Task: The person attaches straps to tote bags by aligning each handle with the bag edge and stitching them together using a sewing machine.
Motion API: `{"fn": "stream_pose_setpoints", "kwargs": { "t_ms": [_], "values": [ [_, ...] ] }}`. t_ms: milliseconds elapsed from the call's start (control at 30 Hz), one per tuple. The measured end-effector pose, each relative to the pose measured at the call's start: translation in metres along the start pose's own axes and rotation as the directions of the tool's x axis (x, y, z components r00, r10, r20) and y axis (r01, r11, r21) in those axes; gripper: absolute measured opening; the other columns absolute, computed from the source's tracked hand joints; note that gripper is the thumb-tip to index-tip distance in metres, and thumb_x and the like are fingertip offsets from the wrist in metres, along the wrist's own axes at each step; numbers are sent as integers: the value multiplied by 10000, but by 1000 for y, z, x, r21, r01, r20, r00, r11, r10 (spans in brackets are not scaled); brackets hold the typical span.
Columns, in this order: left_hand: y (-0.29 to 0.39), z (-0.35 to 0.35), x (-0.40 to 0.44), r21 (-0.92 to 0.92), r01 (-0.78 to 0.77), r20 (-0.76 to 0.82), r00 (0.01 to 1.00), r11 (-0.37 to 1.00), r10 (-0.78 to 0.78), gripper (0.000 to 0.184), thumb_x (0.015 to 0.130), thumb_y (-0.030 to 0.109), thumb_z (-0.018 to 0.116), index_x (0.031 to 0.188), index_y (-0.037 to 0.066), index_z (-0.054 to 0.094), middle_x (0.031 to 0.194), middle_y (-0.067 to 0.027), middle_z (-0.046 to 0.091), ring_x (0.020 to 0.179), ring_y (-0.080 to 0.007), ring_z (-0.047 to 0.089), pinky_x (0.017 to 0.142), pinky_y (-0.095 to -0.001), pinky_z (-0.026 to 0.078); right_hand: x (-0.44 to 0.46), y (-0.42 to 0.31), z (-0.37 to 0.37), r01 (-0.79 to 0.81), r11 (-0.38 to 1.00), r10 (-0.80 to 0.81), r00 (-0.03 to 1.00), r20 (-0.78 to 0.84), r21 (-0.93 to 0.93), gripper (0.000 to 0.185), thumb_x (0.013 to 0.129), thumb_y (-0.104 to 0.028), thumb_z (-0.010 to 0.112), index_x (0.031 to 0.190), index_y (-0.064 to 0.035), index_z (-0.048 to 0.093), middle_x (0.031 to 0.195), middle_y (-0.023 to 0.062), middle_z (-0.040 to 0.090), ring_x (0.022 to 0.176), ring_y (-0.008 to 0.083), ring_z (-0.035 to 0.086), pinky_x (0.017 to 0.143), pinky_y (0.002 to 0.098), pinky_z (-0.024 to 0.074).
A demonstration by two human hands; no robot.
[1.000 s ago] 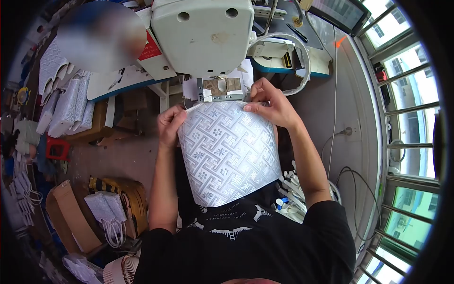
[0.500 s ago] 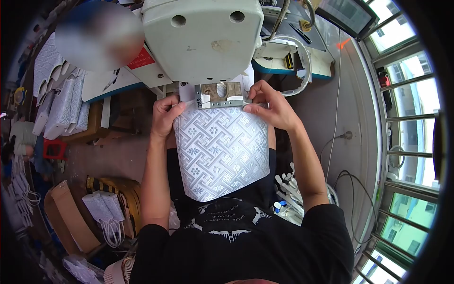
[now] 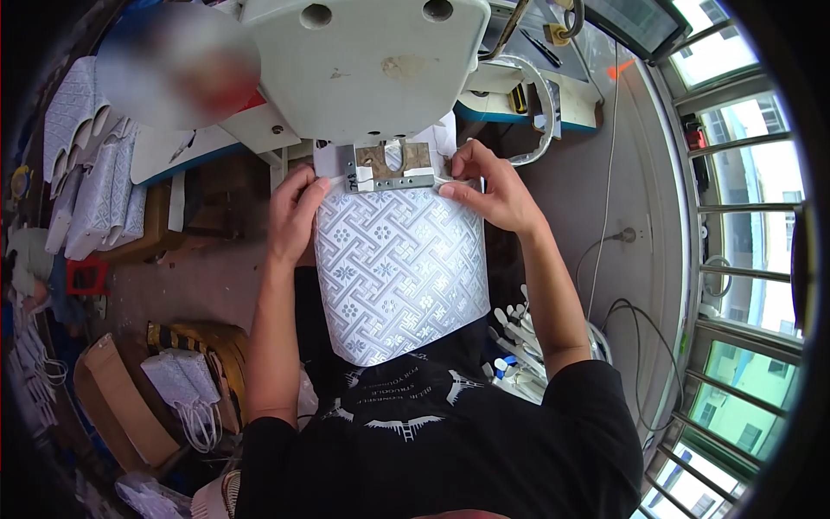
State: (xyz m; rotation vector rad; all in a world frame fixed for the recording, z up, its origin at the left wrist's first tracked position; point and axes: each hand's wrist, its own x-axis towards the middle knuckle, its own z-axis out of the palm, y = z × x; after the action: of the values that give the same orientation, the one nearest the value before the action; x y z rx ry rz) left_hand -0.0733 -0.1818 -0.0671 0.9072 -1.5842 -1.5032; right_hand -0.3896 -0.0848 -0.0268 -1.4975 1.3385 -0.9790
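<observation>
A silver-white patterned bag panel hangs down from a metal clamp plate beneath a large pale machine head. Pinched in my left hand is the panel's upper left corner, beside the plate. My right hand is closed on the upper right corner, thumb along the plate's right end and fingers curled. White material shows behind the plate. The panel's lower edge lies over my lap, against my black shirt. The machine head hides what sits above the plate.
Stacked patterned bags lie on the left bench. Below them are an open cardboard box and folded bags with white handles. White straps are heaped by my right side. A cable hangs near the barred windows.
The whole view has shifted and tilted slightly. Both hands keep their hold on the panel's top corners, and the panel stays at the plate.
</observation>
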Motion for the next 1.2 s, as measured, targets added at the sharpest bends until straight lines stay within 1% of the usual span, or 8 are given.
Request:
{"fn": "stream_pose_setpoints", "kwargs": {
  "t_ms": [100,400,567,733,900,967,1067,1200],
  "values": [
    [22,12,-8,57,63,-53,997,996,-60,311,1037,293,663,934,3,626,834,24,560,778,-62,491,708,-247,408,-2,1,-5,208,856,-243,970,-13,-473,290,975,-272,758,982,-22,611,917,60,597,802,166,539,786,309,473],
    [14,7,-8,221,229,-65,973,948,-220,478,1052,466,621,1074,-11,649,955,-71,669,890,-128,584,800,-294,478,2,-2,4,90,900,-151,982,-113,-426,391,991,-365,728,894,11,678,751,71,580,716,181,524,679,332,451],
    [8,18,-14,307,170,-132,982,936,-135,546,1060,519,571,1123,-21,613,1023,-127,682,928,-199,600,882,-341,484,4,8,-2,25,893,-68,995,-79,-449,447,1006,-441,705,969,3,731,758,110,642,677,171,571,653,317,466],
    [12,15,-8,257,135,-96,989,957,-114,536,1065,510,564,1104,-24,603,1002,-137,663,940,-200,584,892,-342,473,4,12,3,187,859,-263,960,-98,-477,487,1004,-486,691,990,-3,750,789,141,678,690,187,606,662,317,481],
    [10,16,-5,184,190,-86,981,964,-177,510,1069,487,565,1049,-21,592,963,-120,640,929,-181,562,877,-339,466,3,28,9,230,798,-386,905,-179,-557,476,998,-461,699,928,8,736,782,138,680,674,206,603,629,338,474],
    [3,12,-3,211,209,-124,975,955,-186,478,1076,459,562,1016,-15,573,941,-102,622,924,-161,545,859,-336,462,1,16,12,78,836,-200,965,-169,-544,438,995,-410,708,852,3,721,739,121,651,657,216,572,649,353,451],
    [12,18,-9,213,193,-134,977,958,-167,454,1082,438,552,1033,-13,561,943,-109,622,924,-160,540,857,-332,463,2,23,22,162,835,-319,921,-223,-525,430,999,-364,705,776,3,683,694,91,603,666,205,527,711,343,421],
    [22,25,-13,144,240,-134,966,960,-222,430,1090,418,541,1056,-10,555,942,-120,623,923,-163,539,852,-334,464,6,36,24,224,919,-318,907,-277,-324,430,1010,-303,703,717,-9,589,654,43,509,693,178,448,756,336,375]
  ]
}}
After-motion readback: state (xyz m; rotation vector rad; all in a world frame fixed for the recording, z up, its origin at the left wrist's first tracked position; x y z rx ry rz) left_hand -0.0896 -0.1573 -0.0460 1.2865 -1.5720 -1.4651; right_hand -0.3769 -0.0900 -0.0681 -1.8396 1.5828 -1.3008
